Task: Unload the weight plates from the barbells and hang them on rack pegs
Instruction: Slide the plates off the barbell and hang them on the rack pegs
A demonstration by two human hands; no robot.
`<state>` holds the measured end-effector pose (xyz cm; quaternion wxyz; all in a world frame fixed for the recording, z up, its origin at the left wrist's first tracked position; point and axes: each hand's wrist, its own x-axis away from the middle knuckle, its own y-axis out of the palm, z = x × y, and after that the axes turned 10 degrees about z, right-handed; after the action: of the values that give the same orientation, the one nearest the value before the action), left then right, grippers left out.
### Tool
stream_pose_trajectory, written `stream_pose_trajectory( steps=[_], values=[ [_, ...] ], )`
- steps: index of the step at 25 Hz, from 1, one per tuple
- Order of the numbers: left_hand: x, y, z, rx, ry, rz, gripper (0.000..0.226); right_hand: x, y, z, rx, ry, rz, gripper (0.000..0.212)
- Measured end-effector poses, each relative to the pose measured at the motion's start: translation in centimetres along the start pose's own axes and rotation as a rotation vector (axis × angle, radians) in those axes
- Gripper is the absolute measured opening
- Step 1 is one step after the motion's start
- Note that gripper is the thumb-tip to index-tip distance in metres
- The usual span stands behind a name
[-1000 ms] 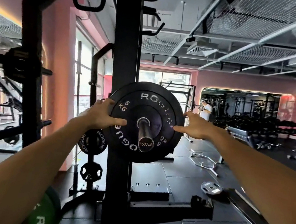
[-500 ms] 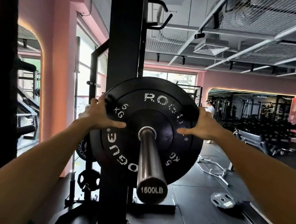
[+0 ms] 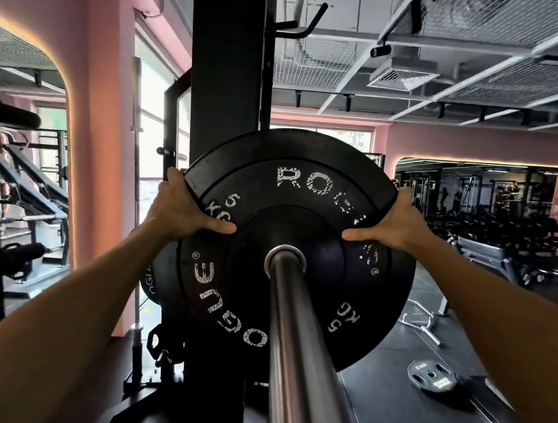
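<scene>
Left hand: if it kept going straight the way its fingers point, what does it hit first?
The left hand has its fingers wrapped over the rim of the black rubber 5 KG bumper plate, pointing away from the camera. Straight on, it likely meets the black steel rack upright behind; depth is unclear.

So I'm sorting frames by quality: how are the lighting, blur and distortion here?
Head view: the window behind the rack upright is blown out, leaving the upright nearly silhouetted; the plate lettering stays readable; the barbell sleeve and both forearms stretch with wide-angle distortion; the small plate on the floor looks slightly smeared.
</scene>
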<state>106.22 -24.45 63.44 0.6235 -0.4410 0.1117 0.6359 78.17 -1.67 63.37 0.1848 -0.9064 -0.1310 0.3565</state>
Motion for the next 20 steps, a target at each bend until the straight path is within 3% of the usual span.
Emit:
stream_pose_trajectory(
  steps=[12,20],
  values=[
    [9.9,-9.8,4.9,0.049,-0.018,0.019,0.118,10.0,-8.8,-3.4,-0.022,-0.02,-0.004,0.112],
    [19.0,-19.4,8.4,0.013,-0.078,0.066,0.129,20.0,-17.7,-7.1,-0.017,-0.042,0.002,0.115]
  ],
)
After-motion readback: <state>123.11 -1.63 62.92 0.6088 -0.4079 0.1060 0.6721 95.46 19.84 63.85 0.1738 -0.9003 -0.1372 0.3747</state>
